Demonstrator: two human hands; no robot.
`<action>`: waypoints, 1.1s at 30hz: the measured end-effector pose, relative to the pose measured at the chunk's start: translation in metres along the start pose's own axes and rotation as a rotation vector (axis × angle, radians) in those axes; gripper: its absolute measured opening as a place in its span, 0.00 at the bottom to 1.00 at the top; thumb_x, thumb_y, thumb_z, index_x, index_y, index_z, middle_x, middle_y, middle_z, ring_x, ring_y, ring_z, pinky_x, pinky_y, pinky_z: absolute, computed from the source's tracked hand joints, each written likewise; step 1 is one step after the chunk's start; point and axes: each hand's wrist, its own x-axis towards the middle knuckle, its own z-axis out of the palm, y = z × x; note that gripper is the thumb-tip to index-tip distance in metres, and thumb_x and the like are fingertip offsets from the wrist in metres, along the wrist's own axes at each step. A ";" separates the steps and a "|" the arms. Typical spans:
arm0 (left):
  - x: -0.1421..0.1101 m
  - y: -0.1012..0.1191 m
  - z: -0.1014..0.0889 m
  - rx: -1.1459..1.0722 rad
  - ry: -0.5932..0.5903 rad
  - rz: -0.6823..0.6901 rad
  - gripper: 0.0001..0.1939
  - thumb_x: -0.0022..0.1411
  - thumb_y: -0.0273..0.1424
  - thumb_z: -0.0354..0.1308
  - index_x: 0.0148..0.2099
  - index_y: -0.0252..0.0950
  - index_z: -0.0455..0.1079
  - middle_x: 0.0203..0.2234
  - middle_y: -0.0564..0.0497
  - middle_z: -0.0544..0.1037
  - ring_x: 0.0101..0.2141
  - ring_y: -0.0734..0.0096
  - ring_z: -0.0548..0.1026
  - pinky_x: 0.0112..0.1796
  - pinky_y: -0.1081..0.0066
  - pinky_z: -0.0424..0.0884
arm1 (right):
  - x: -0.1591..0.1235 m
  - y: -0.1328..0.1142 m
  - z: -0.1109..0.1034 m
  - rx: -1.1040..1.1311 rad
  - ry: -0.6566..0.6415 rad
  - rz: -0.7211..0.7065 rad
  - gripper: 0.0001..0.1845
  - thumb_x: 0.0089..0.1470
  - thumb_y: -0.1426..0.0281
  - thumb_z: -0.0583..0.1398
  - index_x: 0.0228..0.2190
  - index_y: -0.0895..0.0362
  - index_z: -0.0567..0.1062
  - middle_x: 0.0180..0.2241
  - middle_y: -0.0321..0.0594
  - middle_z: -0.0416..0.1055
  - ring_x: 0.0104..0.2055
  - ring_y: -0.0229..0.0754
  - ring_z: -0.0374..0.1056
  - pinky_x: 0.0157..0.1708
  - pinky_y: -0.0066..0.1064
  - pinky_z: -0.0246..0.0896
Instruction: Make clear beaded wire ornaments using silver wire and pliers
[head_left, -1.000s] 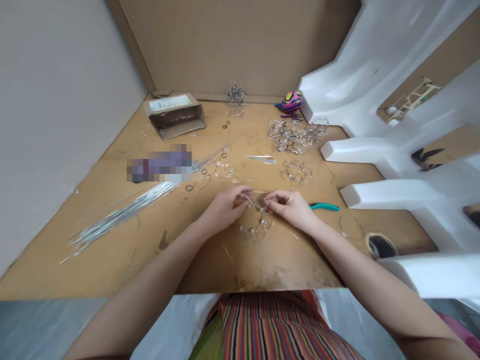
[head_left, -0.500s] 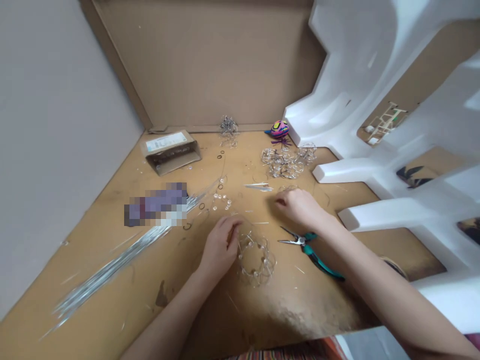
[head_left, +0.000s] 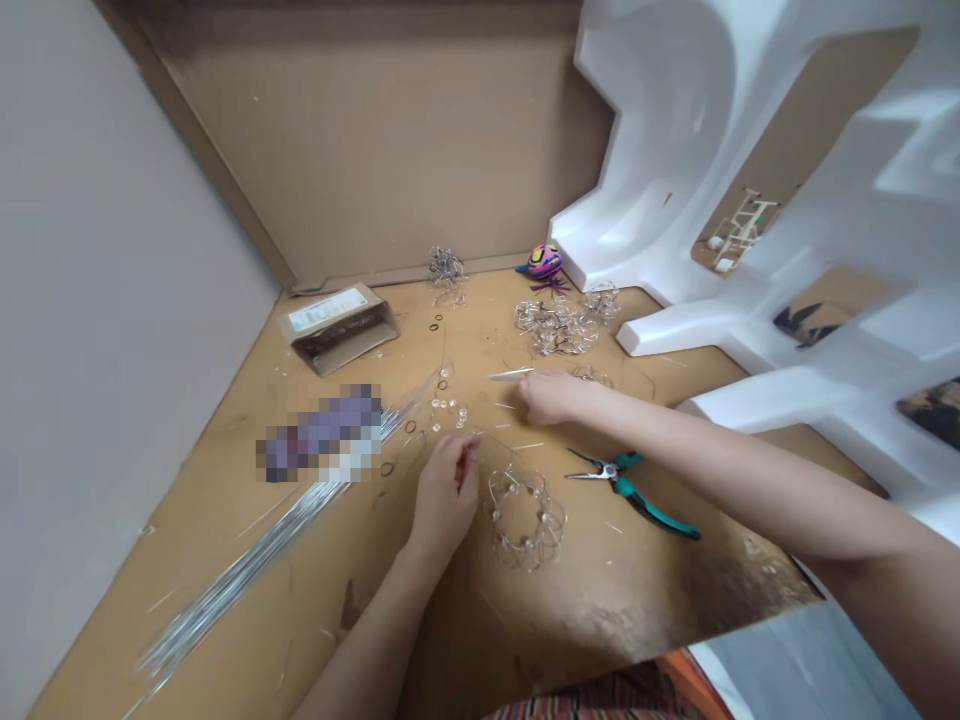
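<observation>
My left hand [head_left: 444,492] rests on the brown board with its fingers curled, just left of a ring of wire and clear beads [head_left: 526,515]; what its fingertips pinch is too small to name. Stretched forward, my right hand [head_left: 553,396] has its fingers closed at the end of a small bunch of short wire pieces [head_left: 508,375]. Teal-handled pliers [head_left: 636,490] lie on the board to the right of the ring, under my right forearm.
Long silver wires [head_left: 255,560] fan out at the left. Loose clear beads [head_left: 447,406] and small dark rings lie ahead. A cardboard box [head_left: 337,325], a pile of finished wire rings [head_left: 559,325] and a colourful toy [head_left: 544,262] sit further back. White foam blocks [head_left: 697,200] wall the right.
Both hands let go of the bead ring, which now lies on the board. My right hand reached forward to the short wires. The view tilted upward.
</observation>
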 end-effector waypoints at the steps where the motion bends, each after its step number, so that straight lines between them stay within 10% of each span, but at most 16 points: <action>1: 0.001 0.001 -0.002 0.019 -0.008 0.007 0.09 0.61 0.27 0.46 0.41 0.38 0.66 0.36 0.48 0.71 0.38 0.66 0.70 0.39 0.68 0.68 | -0.004 0.002 -0.003 0.005 0.002 -0.010 0.13 0.42 0.76 0.58 0.32 0.65 0.77 0.33 0.56 0.74 0.35 0.51 0.70 0.28 0.32 0.61; 17: 0.050 0.062 -0.003 0.239 -0.468 0.250 0.08 0.54 0.27 0.53 0.24 0.37 0.69 0.22 0.50 0.74 0.24 0.69 0.69 0.29 0.72 0.64 | -0.074 -0.014 -0.032 0.269 0.091 -0.192 0.11 0.42 0.81 0.56 0.25 0.59 0.76 0.22 0.40 0.74 0.23 0.37 0.67 0.23 0.25 0.54; 26: 0.033 0.074 -0.006 -0.653 -0.418 -0.253 0.11 0.51 0.38 0.59 0.31 0.34 0.68 0.21 0.55 0.70 0.18 0.80 0.64 0.20 0.78 0.64 | -0.093 0.011 0.003 1.585 -0.086 -0.211 0.09 0.45 0.69 0.63 0.29 0.61 0.73 0.26 0.37 0.73 0.25 0.32 0.69 0.26 0.24 0.65; 33: 0.024 0.084 -0.003 -0.651 -0.477 -0.304 0.12 0.51 0.38 0.60 0.31 0.34 0.66 0.21 0.56 0.70 0.16 0.83 0.64 0.18 0.77 0.65 | -0.102 0.016 0.009 1.567 -0.132 -0.207 0.07 0.42 0.71 0.64 0.27 0.61 0.74 0.25 0.36 0.72 0.23 0.32 0.68 0.17 0.20 0.58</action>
